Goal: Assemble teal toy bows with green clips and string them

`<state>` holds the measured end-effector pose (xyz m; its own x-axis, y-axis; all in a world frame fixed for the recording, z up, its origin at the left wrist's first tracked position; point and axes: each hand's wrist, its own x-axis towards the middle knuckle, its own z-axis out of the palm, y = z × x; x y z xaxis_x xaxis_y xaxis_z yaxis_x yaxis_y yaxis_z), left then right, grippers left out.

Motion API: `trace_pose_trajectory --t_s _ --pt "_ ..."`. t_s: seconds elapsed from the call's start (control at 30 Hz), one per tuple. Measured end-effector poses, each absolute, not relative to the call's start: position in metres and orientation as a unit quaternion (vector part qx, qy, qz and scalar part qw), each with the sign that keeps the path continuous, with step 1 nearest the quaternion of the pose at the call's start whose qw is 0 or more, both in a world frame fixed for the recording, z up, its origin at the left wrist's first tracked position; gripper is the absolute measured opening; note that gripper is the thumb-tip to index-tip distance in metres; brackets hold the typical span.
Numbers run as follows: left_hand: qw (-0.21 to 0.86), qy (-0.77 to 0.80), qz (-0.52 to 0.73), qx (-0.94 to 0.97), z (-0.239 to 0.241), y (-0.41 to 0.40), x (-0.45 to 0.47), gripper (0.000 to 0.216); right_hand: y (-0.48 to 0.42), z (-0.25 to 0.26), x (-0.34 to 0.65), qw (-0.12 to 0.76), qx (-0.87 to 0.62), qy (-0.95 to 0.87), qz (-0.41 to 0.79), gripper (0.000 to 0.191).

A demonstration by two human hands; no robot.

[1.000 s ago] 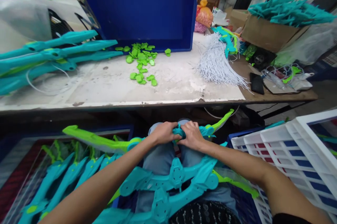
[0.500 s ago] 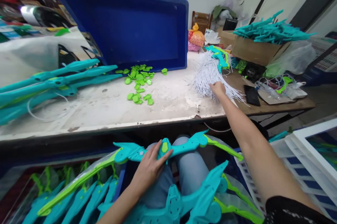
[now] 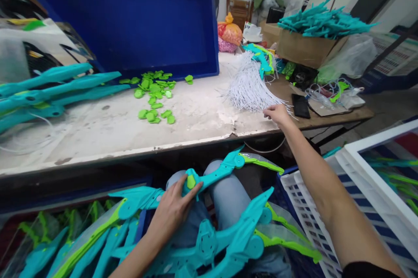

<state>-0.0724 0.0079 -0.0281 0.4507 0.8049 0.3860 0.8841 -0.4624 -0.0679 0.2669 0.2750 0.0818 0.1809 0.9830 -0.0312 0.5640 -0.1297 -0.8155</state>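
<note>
My left hand (image 3: 174, 206) grips the middle of a teal toy bow (image 3: 214, 177) held over my lap, fingers wrapped around its centre beside a green hexagonal piece (image 3: 191, 181). The bow has green limbs with clear film at both ends. On the table lies a spread bundle of thin white strings (image 3: 250, 88). At its lower right end is my right hand (image 3: 277, 114), its fingers pinched together; whether a string is between them I cannot make out. More teal bows (image 3: 228, 243) lie across my lap, below the held one.
Loose green pieces (image 3: 155, 88) lie before a tilted blue bin (image 3: 146, 21). Teal bows (image 3: 48, 93) are stacked at the table's left. A phone (image 3: 300, 106) and a carton (image 3: 303, 47) of teal parts are on the right. A white crate (image 3: 326, 191) stands beside my right arm.
My right hand has moved from the middle of the string bundle to its lower right end. My left hand stays on the bow. The view has shifted, moving the scene left.
</note>
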Motion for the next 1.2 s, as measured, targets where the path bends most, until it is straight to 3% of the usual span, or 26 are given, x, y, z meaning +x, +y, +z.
trace_pose_trajectory --t_s 0.17,0.3,0.4,0.57,0.7,0.93,1.2 --pt "0.083 -0.499 -0.166 -0.846 -0.015 -0.001 -0.067 0.037 0.199 0.065 0.300 0.380 -0.620 -0.529 0.438 0.027" --pt "0.010 -0.496 -0.265 -0.827 0.008 -0.005 -0.042 0.029 0.123 0.039 0.329 0.377 -0.554 -0.497 0.551 0.035" --pt "-0.176 -0.480 -0.309 -0.802 0.015 0.012 -0.001 0.023 0.079 0.018 0.343 0.396 -0.605 -0.528 0.446 0.029" --pt "-0.572 -0.496 -0.226 -0.612 -0.006 0.068 0.090 0.019 0.053 -0.007 0.342 0.430 -0.637 -0.613 0.184 0.018" --pt "-0.750 -0.503 -0.236 -0.360 -0.029 0.094 0.144 0.009 0.055 -0.017 0.335 0.436 -0.608 -0.656 0.101 0.018" --pt "-0.810 -0.465 -0.223 -0.278 -0.040 0.102 0.173 0.014 0.057 -0.029 0.338 0.394 -0.586 -0.705 0.069 0.021" --pt "-0.840 -0.414 -0.174 -0.304 -0.043 0.104 0.199 0.011 0.059 -0.046 0.339 0.423 -0.570 -0.694 0.115 0.011"
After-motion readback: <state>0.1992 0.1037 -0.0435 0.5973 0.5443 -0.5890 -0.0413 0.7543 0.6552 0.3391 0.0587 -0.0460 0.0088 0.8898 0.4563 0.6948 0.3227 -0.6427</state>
